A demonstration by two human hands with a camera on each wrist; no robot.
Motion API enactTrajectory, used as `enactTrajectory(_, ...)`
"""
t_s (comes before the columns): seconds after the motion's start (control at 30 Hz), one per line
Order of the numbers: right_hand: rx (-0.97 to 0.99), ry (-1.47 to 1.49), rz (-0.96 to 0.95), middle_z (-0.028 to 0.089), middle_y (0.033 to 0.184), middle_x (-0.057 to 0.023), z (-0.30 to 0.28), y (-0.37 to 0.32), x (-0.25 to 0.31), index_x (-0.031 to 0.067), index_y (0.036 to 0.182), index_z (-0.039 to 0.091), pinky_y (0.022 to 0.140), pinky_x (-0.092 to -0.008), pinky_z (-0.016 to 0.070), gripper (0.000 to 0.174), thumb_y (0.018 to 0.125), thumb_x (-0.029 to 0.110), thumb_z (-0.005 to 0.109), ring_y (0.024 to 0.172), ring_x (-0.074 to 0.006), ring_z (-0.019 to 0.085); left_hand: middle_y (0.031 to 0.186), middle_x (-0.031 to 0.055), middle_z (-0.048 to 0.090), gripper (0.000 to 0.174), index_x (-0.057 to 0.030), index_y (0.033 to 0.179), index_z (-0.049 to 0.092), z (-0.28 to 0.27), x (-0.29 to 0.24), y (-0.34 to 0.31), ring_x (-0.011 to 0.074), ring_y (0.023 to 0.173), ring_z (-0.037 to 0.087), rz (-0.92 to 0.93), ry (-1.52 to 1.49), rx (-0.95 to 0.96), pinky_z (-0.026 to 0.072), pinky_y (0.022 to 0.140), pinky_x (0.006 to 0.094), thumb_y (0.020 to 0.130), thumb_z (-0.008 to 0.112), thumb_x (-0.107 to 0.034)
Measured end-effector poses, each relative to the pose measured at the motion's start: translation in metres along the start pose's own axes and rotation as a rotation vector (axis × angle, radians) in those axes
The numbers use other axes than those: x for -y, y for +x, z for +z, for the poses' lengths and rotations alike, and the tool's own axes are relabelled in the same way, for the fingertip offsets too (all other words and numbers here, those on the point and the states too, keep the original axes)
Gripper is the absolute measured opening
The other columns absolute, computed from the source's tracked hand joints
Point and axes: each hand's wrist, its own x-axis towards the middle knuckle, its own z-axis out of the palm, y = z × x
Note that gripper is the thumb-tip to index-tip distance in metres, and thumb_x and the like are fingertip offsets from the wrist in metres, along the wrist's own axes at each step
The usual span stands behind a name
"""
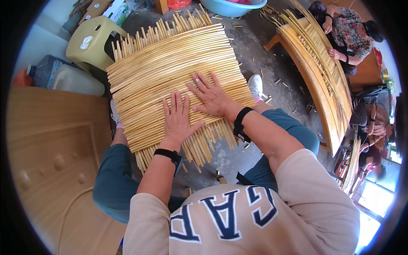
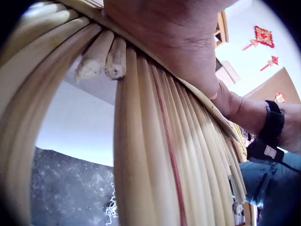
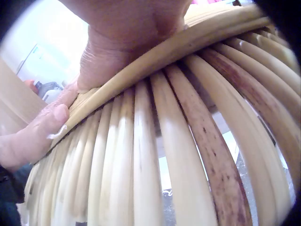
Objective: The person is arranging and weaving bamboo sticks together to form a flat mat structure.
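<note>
A mat-like panel of pale yellow stalks [image 1: 178,55] spreads between the person's legs. Its upper layer runs side to side; stalks of a lower layer [image 1: 203,142] poke out crosswise at the near and far ends. Palm down near the panel's near edge, the left hand [image 1: 176,121] rests on the upper stalks with fingers spread. The right hand [image 1: 211,97], with a ring on one finger, lies flat just right of it and slightly farther away. Both wrist views show the heel of a hand [image 2: 164,33] over the edge stalk, with the lower stalks [image 3: 178,141] fanning out beneath.
A plastic stool [image 1: 91,42] and jugs [image 1: 76,80] stand at the left, beside a wooden panel [image 1: 55,140]. Cut stalk pieces litter the dark floor [image 1: 272,63]. At right, another person [image 1: 346,32] works over stalks on a curved wooden bench [image 1: 312,76]. A blue basin [image 1: 233,9] sits at the back.
</note>
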Motion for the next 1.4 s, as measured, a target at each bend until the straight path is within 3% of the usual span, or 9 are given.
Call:
enactTrajectory(0.3, 0.043, 0.080, 0.009, 0.017, 0.143, -0.0145, -0.008, 0.001, -0.002, 0.0131, 0.137, 0.023, 0.105, -0.0522, 0.0009, 0.071, 0.082, 0.055, 0.039, 0.134, -0.0297, 0.008, 0.140, 0.0247, 0.017, 0.095, 0.0011, 0.134, 0.024, 0.002, 0.001, -0.002, 0.0371, 0.132, 0.007, 0.004, 0.025, 0.016, 0.0020, 0.104, 0.0547, 0.071, 0.048, -0.065)
enactTrajectory(0.37, -0.197, 0.123, 0.062, 0.035, 0.132, -0.0194, -0.024, -0.001, 0.000, 0.0084, 0.128, 0.038, 0.101, -0.0464, 0.0253, 0.061, 0.082, 0.047, 0.047, 0.124, -0.0325, 0.032, 0.140, 0.0248, 0.016, 0.095, 0.0009, 0.134, 0.024, 0.002, 0.001, -0.001, 0.0370, 0.132, 0.006, 0.003, 0.028, 0.007, 0.0017, 0.104, 0.0548, 0.071, 0.048, -0.066)
enactTrajectory(0.4, -0.197, 0.116, 0.062, 0.035, 0.132, -0.0194, -0.036, -0.006, 0.007, 0.0084, 0.128, 0.038, 0.101, -0.0464, 0.0253, 0.061, 0.082, 0.047, 0.047, 0.124, -0.0325, 0.032, 0.140, 0.0247, 0.016, 0.095, 0.0009, 0.134, 0.024, 0.003, 0.001, -0.001, 0.0371, 0.132, 0.006, -0.001, 0.019, 0.006, 0.0016, 0.104, 0.0548, 0.071, 0.047, -0.066)
enactTrajectory(0.47, -0.212, 0.630, 0.627, 0.057, 0.103, -0.0198, -0.056, -0.026, 0.033, 0.0030, 0.104, 0.054, 0.078, -0.0393, 0.0447, 0.041, 0.079, 0.035, 0.056, 0.094, -0.0331, 0.056, 0.140, 0.0245, 0.016, 0.095, 0.0009, 0.134, 0.024, 0.005, 0.002, -0.002, 0.0371, 0.132, 0.006, 0.004, 0.005, 0.008, 0.0015, 0.104, 0.0549, 0.071, 0.047, -0.066)
enactTrajectory(0.53, 0.013, 0.584, 0.696, 0.060, 0.071, -0.0162, -0.054, -0.051, 0.054, 0.0007, 0.081, 0.056, 0.060, -0.0380, 0.0459, 0.028, 0.075, 0.027, 0.062, 0.067, -0.0336, 0.058, 0.140, 0.0245, 0.017, 0.095, 0.0009, 0.134, 0.024, 0.007, 0.002, -0.002, 0.0373, 0.132, 0.006, 0.004, 0.033, -0.012, 0.0018, 0.104, 0.0548, 0.071, 0.048, -0.065)
enactTrajectory(0.83, -0.070, 1.356, 1.128, 0.055, 0.058, -0.0031, -0.005, -0.079, 0.093, 0.0013, 0.078, 0.054, 0.040, -0.0211, 0.0427, 0.016, 0.081, 0.016, 0.060, 0.047, -0.0099, 0.055, 0.139, 0.0248, 0.018, 0.107, 0.0012, 0.134, 0.023, 0.005, 0.003, -0.003, 0.0376, 0.132, 0.007, 0.014, 0.032, -0.008, 0.0029, 0.103, 0.0553, 0.061, 0.050, -0.072)
enactTrajectory(1.07, -0.143, 1.145, 0.928, 0.054, 0.057, -0.0032, 0.008, -0.086, 0.095, 0.0022, 0.072, 0.053, 0.043, -0.0229, 0.0417, 0.016, 0.082, 0.014, 0.058, 0.048, -0.0080, 0.053, 0.141, 0.0247, 0.014, 0.118, 0.0007, 0.136, 0.018, 0.004, 0.003, -0.002, 0.0371, 0.133, 0.004, 0.000, -0.007, 0.025, 0.0005, 0.104, 0.0550, 0.052, 0.060, -0.070)
enactTrajectory(1.13, -0.212, 0.923, 0.790, 0.057, 0.063, -0.0128, 0.008, -0.088, 0.098, 0.0040, 0.074, 0.055, 0.055, -0.0348, 0.0449, 0.013, 0.078, 0.016, 0.059, 0.058, -0.0280, 0.057, 0.141, 0.0245, 0.013, 0.118, 0.0009, 0.136, 0.017, 0.002, 0.002, -0.002, 0.0370, 0.133, 0.004, -0.007, -0.013, 0.045, 0.0001, 0.104, 0.0549, 0.052, 0.061, -0.069)
enactTrajectory(1.4, -0.298, 0.680, 0.566, 0.053, 0.075, -0.0140, -0.009, -0.086, 0.096, 0.0052, 0.078, 0.054, 0.062, -0.0368, 0.0450, 0.011, 0.075, 0.013, 0.060, 0.074, -0.0318, 0.055, 0.141, 0.0238, 0.012, 0.118, 0.0019, 0.136, 0.016, 0.002, 0.002, -0.002, 0.0355, 0.133, 0.003, -0.028, -0.042, 0.051, -0.0007, 0.104, 0.0532, 0.052, 0.064, -0.066)
